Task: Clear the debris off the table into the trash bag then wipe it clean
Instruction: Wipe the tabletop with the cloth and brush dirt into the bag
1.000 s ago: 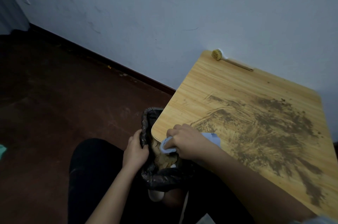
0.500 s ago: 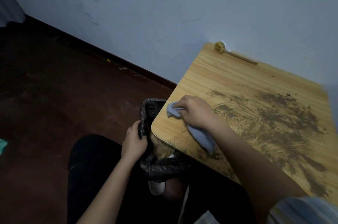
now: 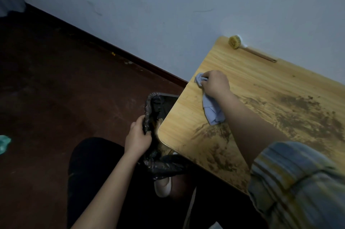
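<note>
Presently I find the right hand out over the far left part of the counter, its grip closed around one pale blue cloth. A bunched end of the cloth shows beyond the fingers toward the counter's left edge; the rest trails from under the wrist back toward me, lying flat on the wood, with its tail touching the upper edge of a dirt smear. The cloth is pressed to the counter beneath the palm.

The left hand is lower and to the left, off the counter, its grip pinching the rim of one black trash bag. The bag hangs just beside the counter's rounded near corner, its mouth open below the edge, and some brown matter shows inside near the corner.

Debris counted as two main patches: one broad brown spread across the right half of the counter, well apart from the cloth hand, and one streaked band along the near edge, between the cloth's tail and the forearm. The strip of wood around the right hand appears largely free of dirt.

One brush with a yellow round head and thin handle lies at the far edge against the wall, well apart from both hands. One pale shoe shows beneath the bag. One teal scrap lies on the dark floor at the far left. A striped sleeve is rolled up on the right arm.
</note>
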Tool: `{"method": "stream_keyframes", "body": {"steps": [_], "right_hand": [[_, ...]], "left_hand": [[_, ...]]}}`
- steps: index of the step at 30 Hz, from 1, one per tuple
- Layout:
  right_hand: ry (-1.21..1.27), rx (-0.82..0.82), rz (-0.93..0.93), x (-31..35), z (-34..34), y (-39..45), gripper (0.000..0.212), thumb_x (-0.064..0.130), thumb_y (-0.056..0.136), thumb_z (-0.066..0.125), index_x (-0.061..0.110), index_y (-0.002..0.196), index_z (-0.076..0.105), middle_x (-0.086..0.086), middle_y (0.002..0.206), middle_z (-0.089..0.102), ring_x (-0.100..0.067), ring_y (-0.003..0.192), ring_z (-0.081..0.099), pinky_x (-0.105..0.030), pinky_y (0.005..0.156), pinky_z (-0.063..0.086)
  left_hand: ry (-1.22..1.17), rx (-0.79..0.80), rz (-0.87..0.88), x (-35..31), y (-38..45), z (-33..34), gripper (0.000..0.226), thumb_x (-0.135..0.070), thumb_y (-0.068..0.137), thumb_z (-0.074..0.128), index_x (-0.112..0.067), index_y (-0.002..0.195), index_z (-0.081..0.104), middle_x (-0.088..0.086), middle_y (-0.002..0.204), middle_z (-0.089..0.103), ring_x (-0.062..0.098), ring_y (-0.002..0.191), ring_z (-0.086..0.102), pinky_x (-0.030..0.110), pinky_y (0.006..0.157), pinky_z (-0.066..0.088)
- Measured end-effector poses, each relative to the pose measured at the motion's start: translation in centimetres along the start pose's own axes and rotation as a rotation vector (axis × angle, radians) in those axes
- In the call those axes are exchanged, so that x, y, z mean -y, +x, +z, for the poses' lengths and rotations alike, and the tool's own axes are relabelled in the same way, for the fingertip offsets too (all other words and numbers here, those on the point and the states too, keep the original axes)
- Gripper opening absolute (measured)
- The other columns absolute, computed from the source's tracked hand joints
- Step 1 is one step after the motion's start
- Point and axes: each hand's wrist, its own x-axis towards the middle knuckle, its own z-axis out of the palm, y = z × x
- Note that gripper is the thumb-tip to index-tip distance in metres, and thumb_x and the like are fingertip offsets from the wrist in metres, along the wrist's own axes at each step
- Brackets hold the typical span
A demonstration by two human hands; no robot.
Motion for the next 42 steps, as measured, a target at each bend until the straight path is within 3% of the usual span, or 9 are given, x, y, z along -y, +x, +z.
{"method": "stream_keyframes", "body": {"steps": [2,6,10,16,28,30,33,36,42], "right_hand": [[-0.051,0.059,0.056,-0.4,0.8,0.6,0.027,0.019,0.098,0.044,0.01,0.109,0.066,-0.016,0.107,0.062,-0.035,0.1,0.051,-0.035,0.078,0.036],[-0.188,0.255,0.079,-0.7,2.0,1.0,0.041,0.039,0.104,0.028,0.029,0.143,0.038,-0.004,0.15,0.032,-0.035,0.132,0.03,-0.047,0.096,0.026],[-0.231,0.115,0.017,-0.7,2.8,0.9,0.032,0.022,0.103,0.036,0.022,0.133,0.048,-0.009,0.131,0.041,-0.036,0.119,0.034,-0.041,0.077,0.035],[-0.298,0.15,-0.168,0.8,1.9,0.5,0.019,0.005,0.097,0.04,0.01,0.098,0.058,-0.009,0.096,0.037,-0.027,0.086,0.04,-0.037,0.068,0.033],[-0.359,0.359,-0.745,1.8,2.1,-7.6,0.029,0.008,0.096,0.042,0.021,0.111,0.062,-0.004,0.111,0.051,-0.027,0.095,0.046,-0.041,0.073,0.048],[-0.295,0.339,-0.683,1.9,1.4,-6.8,0.033,0.01,0.096,0.041,0.022,0.118,0.062,-0.004,0.115,0.052,-0.028,0.1,0.049,-0.042,0.077,0.048],[-0.213,0.205,-0.399,1.6,0.7,-3.9,0.038,0.012,0.097,0.041,0.025,0.128,0.06,-0.008,0.113,0.05,-0.03,0.099,0.049,-0.037,0.072,0.043],[-0.273,0.172,-0.184,1.8,1.2,-2.7,0.034,0.008,0.095,0.04,0.019,0.118,0.062,-0.008,0.099,0.04,-0.029,0.088,0.043,-0.036,0.065,0.033],[-0.324,0.249,-0.283,3.6,2.1,-4.5,0.016,0.001,0.087,0.042,0.012,0.093,0.052,-0.006,0.093,0.033,-0.027,0.083,0.037,-0.038,0.063,0.034]], "left_hand": [[0.007,0.003,-0.001,0.1,0.4,0.0,0.057,-0.013,0.088,0.055,-0.03,0.139,0.038,0.006,0.13,0.048,0.029,0.113,0.054,0.035,0.088,0.042],[0.007,0.01,-0.012,0.3,0.9,0.2,0.058,-0.013,0.088,0.056,-0.029,0.14,0.037,0.006,0.133,0.046,0.028,0.115,0.053,0.035,0.089,0.042],[0.002,0.022,-0.018,0.4,1.0,0.4,0.059,-0.013,0.088,0.056,-0.029,0.141,0.036,0.006,0.133,0.046,0.028,0.116,0.053,0.035,0.089,0.042],[-0.008,0.019,-0.03,0.2,1.2,0.3,0.059,-0.014,0.088,0.056,-0.03,0.141,0.036,0.006,0.132,0.046,0.03,0.114,0.054,0.037,0.092,0.042],[-0.055,0.008,-0.01,0.2,0.3,0.7,0.057,-0.012,0.085,0.057,-0.031,0.137,0.04,0.005,0.127,0.05,0.027,0.115,0.053,0.032,0.087,0.039],[-0.056,0.002,-0.011,0.2,0.2,0.7,0.057,-0.012,0.085,0.057,-0.031,0.137,0.04,0.004,0.126,0.05,0.026,0.114,0.054,0.031,0.086,0.039],[-0.05,-0.002,-0.008,0.4,0.0,0.5,0.058,-0.013,0.086,0.057,-0.031,0.138,0.039,0.004,0.127,0.049,0.026,0.114,0.054,0.031,0.086,0.04],[-0.042,-0.006,-0.012,0.6,-0.2,0.3,0.058,-0.014,0.086,0.057,-0.032,0.138,0.038,0.002,0.129,0.048,0.025,0.113,0.054,0.03,0.085,0.039],[-0.047,-0.024,-0.004,0.7,-0.3,0.1,0.057,-0.014,0.086,0.057,-0.032,0.138,0.039,0.002,0.126,0.049,0.025,0.113,0.054,0.031,0.087,0.041]]}}
